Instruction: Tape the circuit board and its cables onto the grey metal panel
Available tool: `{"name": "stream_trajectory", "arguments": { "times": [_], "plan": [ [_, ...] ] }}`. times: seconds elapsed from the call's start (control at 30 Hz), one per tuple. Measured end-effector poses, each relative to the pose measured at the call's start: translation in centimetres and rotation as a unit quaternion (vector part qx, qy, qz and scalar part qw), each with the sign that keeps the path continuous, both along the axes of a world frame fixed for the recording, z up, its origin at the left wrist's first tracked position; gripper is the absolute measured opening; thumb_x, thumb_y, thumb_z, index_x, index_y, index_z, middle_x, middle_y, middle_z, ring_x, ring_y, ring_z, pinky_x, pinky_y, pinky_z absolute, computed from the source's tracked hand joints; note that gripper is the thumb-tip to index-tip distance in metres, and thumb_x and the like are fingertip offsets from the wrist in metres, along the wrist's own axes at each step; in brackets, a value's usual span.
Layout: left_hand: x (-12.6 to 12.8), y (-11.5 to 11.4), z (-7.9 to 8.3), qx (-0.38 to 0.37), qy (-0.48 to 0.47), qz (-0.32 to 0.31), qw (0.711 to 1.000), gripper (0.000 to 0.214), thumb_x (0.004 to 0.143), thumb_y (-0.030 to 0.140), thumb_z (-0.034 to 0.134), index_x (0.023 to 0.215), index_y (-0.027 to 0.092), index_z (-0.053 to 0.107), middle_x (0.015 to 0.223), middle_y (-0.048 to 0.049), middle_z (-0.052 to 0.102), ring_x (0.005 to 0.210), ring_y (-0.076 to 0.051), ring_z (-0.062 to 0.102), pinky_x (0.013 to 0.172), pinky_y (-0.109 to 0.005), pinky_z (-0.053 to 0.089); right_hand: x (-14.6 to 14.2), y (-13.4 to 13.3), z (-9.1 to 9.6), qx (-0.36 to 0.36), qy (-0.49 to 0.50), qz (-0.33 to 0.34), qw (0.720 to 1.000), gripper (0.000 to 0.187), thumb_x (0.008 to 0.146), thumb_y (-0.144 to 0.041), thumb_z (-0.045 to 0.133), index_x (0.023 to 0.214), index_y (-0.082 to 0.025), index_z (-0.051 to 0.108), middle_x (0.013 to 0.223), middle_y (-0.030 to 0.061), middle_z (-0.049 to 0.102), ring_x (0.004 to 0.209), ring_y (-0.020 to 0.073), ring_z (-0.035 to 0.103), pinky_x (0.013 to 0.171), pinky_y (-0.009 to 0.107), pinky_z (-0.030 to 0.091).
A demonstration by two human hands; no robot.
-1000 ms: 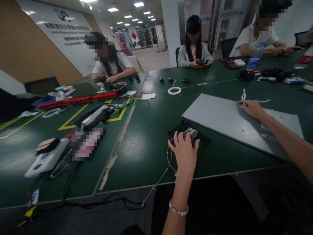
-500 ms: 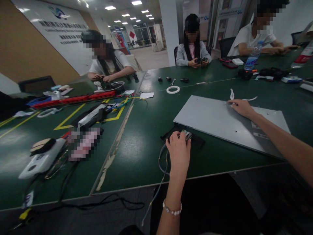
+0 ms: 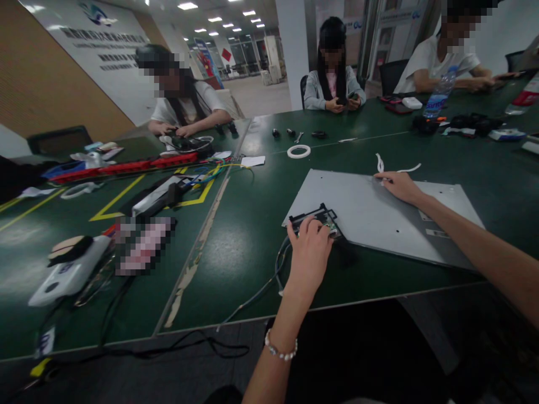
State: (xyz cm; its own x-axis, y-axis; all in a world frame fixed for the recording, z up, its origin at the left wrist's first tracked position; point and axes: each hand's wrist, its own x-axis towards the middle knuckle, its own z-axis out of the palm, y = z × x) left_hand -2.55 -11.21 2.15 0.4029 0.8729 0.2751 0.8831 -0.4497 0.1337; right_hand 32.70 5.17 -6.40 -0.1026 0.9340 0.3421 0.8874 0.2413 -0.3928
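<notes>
Grey panel (image 3: 362,207) just slid left at center right, right hand (image 3: 398,186) pinching its far edge by the white strap (image 3: 380,163). Left hand (image 3: 310,247) is half curled, gripping the black frame (image 3: 320,213), now up over the panel's left corner, so they overlap; can't tell if they touch. Trailing cable (image 3: 252,300) might snag, tape ring (image 3: 298,147) sits well apart, upper middle
</notes>
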Motion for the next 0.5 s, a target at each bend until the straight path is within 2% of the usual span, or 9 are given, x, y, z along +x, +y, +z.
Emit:
{"name": "stream_trajectory", "arguments": {
  "times": [0.13, 0.33, 0.4, 0.5],
  "plan": [
    [-0.4, -0.2, -0.2, -0.011, -0.001, -0.001, 1.000, 0.012, 0.092, 0.023, 0.052, 0.099, 0.022, 0.061, 0.113, -0.0055, 0.060, 0.127, -0.025, 0.043, 0.113, -0.064, 0.016, -1.2, 0.0, 0.0, 0.008, 0.004, 0.028, 1.000, 0.042, 0.084, -0.019, 0.043, 0.119, -0.017, 0.066, 0.117, 0.0049, 0.063, 0.102, 0.0206, 0.060, 0.098, 0.036, 0.043],
    [-1.1, -0.1, -0.7, -0.036, -0.024, -0.009, 0.999, 0.016, 0.094, 0.024, 0.049, 0.105, 0.023, 0.060, 0.114, -0.0041, 0.059, 0.118, -0.022, 0.050, 0.111, -0.057, 0.023, -2.1, -0.1, 0.2, 0.015, 0.019, 0.046, 0.999, 0.044, 0.084, -0.018, 0.041, 0.120, -0.017, 0.067, 0.119, 0.0056, 0.062, 0.103, 0.0207, 0.059, 0.097, 0.036, 0.043],
    [-1.1, -0.1, -0.9, -0.045, -0.038, -0.009, 0.998, 0.016, 0.094, 0.023, 0.049, 0.107, 0.024, 0.060, 0.114, -0.0032, 0.059, 0.115, -0.021, 0.051, 0.111, -0.054, 0.025, -2.1, -0.1, 0.3, 0.014, 0.039, 0.014, 0.999, 0.045, 0.083, -0.017, 0.041, 0.119, -0.017, 0.067, 0.112, 0.0060, 0.064, 0.097, 0.0199, 0.061, 0.093, 0.034, 0.045],
    [-1.2, 0.0, -1.3, -0.053, -0.056, -0.004, 0.997, 0.016, 0.094, 0.023, 0.049, 0.107, 0.023, 0.059, 0.114, -0.0027, 0.058, 0.112, -0.019, 0.053, 0.110, -0.051, 0.027, -1.6, 0.0, 0.7, 0.016, 0.121, -0.090, 0.988, 0.040, 0.081, -0.019, 0.045, 0.112, -0.018, 0.071, 0.096, 0.0052, 0.068, 0.082, 0.0171, 0.062, 0.085, 0.031, 0.048]
  ]
}}
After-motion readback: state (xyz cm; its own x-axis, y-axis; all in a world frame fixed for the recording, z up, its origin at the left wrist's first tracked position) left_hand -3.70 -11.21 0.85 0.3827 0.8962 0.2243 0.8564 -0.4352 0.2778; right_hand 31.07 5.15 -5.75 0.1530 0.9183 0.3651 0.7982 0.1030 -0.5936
